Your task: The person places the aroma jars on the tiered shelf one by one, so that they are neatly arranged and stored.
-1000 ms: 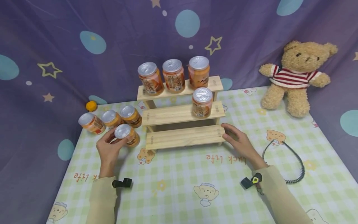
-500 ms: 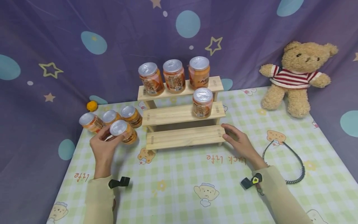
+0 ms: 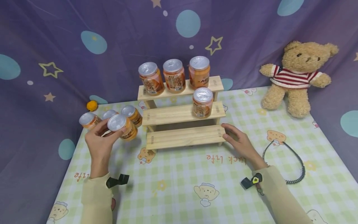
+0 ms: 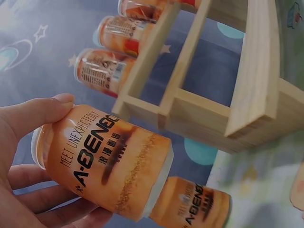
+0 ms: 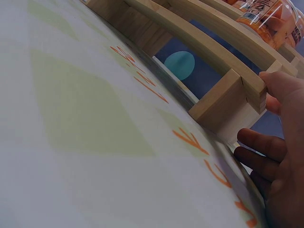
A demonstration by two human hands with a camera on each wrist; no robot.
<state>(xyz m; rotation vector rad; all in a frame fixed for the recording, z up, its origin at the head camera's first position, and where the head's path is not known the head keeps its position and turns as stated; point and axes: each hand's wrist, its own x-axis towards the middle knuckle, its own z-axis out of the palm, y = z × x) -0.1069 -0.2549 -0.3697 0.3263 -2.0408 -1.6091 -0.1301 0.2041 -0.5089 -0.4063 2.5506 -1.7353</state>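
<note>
jar (image 3: 121,126) lifted off mat, L hand (image 3: 98,145)

Backdrop: purple cloth (image 3: 56,37) with teal dots and star outlines, draped behind and at both sides. Bench (image 3: 173,186) covered by green-and-white check mat with bear prints. Even, soft lighting, no hard shadows

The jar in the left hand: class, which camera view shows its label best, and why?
The left wrist view: the jar fills the picture, its lettering readable, fingers curled round it. The head view shows mainly its foil lid. The right wrist view misses it entirely.
</note>
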